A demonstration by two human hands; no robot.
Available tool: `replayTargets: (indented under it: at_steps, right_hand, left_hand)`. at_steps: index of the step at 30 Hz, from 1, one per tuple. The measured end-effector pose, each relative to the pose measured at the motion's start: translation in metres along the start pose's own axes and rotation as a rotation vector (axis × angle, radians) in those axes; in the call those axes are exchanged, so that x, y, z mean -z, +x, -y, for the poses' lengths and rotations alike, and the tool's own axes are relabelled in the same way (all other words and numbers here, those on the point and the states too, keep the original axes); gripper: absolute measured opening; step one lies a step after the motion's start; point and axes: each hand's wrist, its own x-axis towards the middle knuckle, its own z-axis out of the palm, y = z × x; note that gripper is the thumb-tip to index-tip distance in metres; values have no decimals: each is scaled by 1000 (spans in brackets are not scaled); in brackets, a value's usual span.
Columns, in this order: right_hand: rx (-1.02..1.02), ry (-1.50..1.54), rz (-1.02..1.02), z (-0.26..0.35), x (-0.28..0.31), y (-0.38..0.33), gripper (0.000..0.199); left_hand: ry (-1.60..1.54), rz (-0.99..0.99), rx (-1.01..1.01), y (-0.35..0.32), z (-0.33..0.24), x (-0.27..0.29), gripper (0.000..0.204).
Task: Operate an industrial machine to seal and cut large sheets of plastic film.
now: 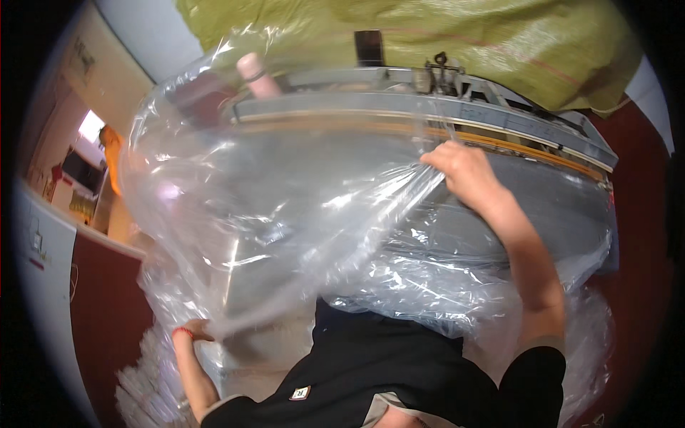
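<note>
A large clear plastic bag (285, 192) billows across the grey worktable (542, 207) in front of me. My right hand (460, 167) is stretched forward and pinches a bunched fold of the plastic near the table's far metal rail (428, 107). My left hand (194, 330), with a red band at the wrist, is down low at my left side and grips the bag's lower edge. More crumpled clear plastic (442, 285) lies heaped against my black top. Another person's forearm (258, 77) shows through the plastic at the far side.
A yellow-green woven sack (457, 36) covers the area behind the table. A metal mechanism (439, 71) sits on the far rail. A stack of clear plastic sheets (146, 385) lies at lower left. A white counter edge (43, 235) and red floor are at the left.
</note>
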Motion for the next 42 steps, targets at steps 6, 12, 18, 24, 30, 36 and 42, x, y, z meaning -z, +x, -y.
replayTargets:
  at_steps: [6,12,18,24,30,36,42]
  right_hand:
    - [72,38,-236,20,4,-43,35]
    - [91,-96,-286,32,18,-84,26]
    - [89,-104,-270,45,26,-115,28]
    - [-189,68,-141,17,41,-158,36]
    - [-753,660,-632,-21,25,-137,39]
    - [-1146,910,-337,-64,19,-158,26]
    - [-1164,-488,-325,-136,62,-294,12]
  left_hand:
    - [-236,-465,-255,-29,-163,143,32]
    - [-198,-783,-1122,-8,-371,282,46]
    - [-680,-147,-1389,107,-546,302,54]
    - [-1123,113,-1236,53,-598,286,11]
    - [-969,-82,-1238,43,-611,277,9]
    - [-432,-38,-1368,76,-591,285,12]
    - [-434,140,-1054,91,-516,291,5]
